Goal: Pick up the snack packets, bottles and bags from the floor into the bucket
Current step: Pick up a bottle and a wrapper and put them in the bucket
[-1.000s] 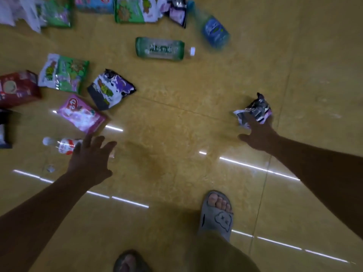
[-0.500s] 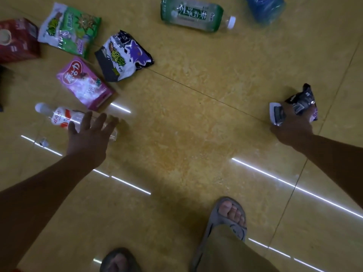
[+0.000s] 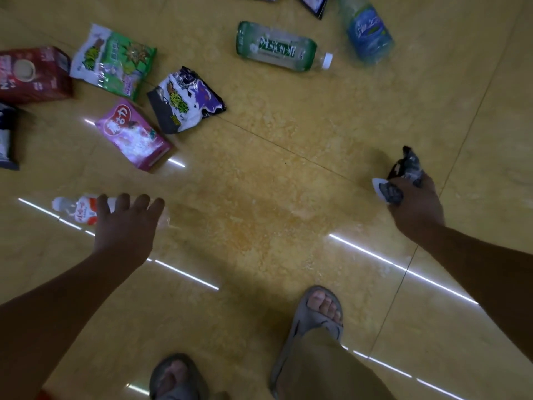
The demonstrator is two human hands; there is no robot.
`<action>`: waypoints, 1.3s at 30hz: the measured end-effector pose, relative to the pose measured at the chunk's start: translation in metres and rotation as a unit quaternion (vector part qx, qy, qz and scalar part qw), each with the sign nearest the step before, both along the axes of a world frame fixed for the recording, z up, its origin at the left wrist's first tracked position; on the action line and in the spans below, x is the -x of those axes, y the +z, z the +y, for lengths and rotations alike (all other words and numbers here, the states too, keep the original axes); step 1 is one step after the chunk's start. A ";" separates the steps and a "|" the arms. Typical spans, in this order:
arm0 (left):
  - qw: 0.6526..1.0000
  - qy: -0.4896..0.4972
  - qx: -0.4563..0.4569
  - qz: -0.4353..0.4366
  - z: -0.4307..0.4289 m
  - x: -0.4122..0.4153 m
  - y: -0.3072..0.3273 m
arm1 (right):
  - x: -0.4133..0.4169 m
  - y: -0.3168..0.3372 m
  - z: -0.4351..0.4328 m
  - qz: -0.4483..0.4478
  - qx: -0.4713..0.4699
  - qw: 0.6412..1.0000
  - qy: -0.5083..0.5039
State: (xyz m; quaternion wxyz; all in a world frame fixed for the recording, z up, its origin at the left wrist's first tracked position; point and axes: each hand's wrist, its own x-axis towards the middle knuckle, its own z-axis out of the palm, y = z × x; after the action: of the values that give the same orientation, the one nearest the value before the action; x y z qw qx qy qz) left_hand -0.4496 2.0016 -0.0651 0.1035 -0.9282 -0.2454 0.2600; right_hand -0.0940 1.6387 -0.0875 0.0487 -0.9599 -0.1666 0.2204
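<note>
My right hand [image 3: 415,206] grips a crumpled black-and-white snack packet [image 3: 403,174] just above the floor at the right. My left hand [image 3: 127,226] hovers with spread fingers over a small clear bottle with a red-and-white label [image 3: 78,210] lying on its side. Its fingers hide the bottle's middle. A pink packet [image 3: 132,135], a purple-and-white packet [image 3: 184,99] and a green-and-white packet [image 3: 112,60] lie beyond it. A green-label bottle [image 3: 277,47] and a blue-label bottle [image 3: 369,30] lie farther back. No bucket is in view.
A red box [image 3: 31,73] and a dark packet [image 3: 7,137] sit at the left edge. More packets [image 3: 313,4] poke in at the top edge. My sandalled feet [image 3: 314,319] stand at the bottom on the glossy yellow tiled floor [image 3: 259,212].
My right hand has closed round the black-and-white packet and lifted it slightly. My left hand has reached forward over the small bottle. The view shifted as I leaned in.
</note>
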 end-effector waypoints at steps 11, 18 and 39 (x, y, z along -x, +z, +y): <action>0.998 0.025 0.027 -0.056 -0.002 0.035 0.128 | 0.040 0.119 0.044 0.037 -0.034 0.997 0.061; 0.996 0.049 0.032 -0.065 0.007 0.045 0.200 | 0.052 0.188 0.080 0.028 -0.035 0.993 0.106; 0.979 0.149 0.025 -0.138 0.058 0.169 0.344 | 0.171 0.311 0.264 0.012 -0.088 0.968 0.234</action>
State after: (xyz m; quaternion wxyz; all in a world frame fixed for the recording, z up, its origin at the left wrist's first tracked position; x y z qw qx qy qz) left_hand -0.6183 2.0598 0.2788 0.0055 -0.9102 -0.3867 0.1478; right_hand -0.2653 1.9023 0.2235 0.0821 -0.8834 -0.4048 0.2214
